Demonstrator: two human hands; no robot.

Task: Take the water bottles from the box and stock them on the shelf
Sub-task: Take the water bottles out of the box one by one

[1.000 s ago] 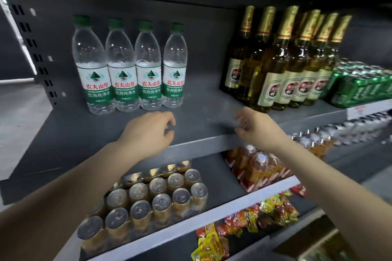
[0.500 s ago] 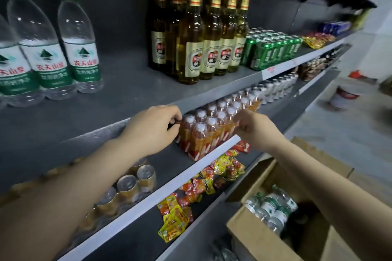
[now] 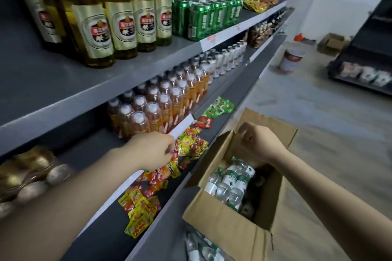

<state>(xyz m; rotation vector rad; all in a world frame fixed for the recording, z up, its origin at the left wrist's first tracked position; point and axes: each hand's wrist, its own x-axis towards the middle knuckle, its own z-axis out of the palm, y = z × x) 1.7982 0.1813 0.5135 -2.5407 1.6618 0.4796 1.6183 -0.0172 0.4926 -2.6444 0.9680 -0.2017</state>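
Observation:
An open cardboard box [image 3: 222, 220] stands on the floor at the foot of the shelving. Several clear water bottles [image 3: 230, 180] with green caps and green-white labels lie inside it. My right hand [image 3: 259, 144] hovers over the box's far side, just above the bottles, with its fingers loosely curled and holding nothing. My left hand [image 3: 152, 150] hangs in front of the lower shelves, over the snack packets, also loosely curled and holding nothing. The grey top shelf [image 3: 63, 87] shows bare room left of the beer bottles; the stocked water bottles are out of view.
Beer bottles [image 3: 118, 19] and green cans [image 3: 203, 15] fill the top shelf. Orange drink bottles [image 3: 161, 108] and gold cans [image 3: 27, 176] sit one level down, above snack packets [image 3: 148, 193]. More wrapped bottles [image 3: 199, 248] lie beside the box. A bucket [image 3: 291, 59] stands on the floor.
My view has swung down and to the right, from the shelf to the box. Both hands have dropped from the shelf edge; the right one now reaches over the open box.

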